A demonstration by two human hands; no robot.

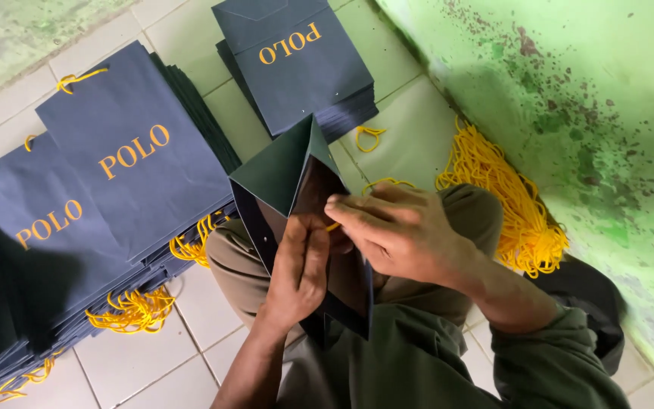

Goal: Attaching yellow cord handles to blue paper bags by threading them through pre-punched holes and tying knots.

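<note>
A dark navy paper bag [289, 182], opened and upright over the lap, is gripped at its rim by the left hand [300, 269] while a yellow cord [332, 226] is pinched by the right hand [399, 231], with stacked flat navy bags [130, 159] beside and a heap of yellow cords [505, 197] along the green wall [569, 91].

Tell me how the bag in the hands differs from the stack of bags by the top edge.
The held bag is opened up and upright between the left hand and right hand; the top stack lies flat on the floor. A yellow cord is at the held bag; the stack shows none fitted. Both are dark navy paper.
</note>
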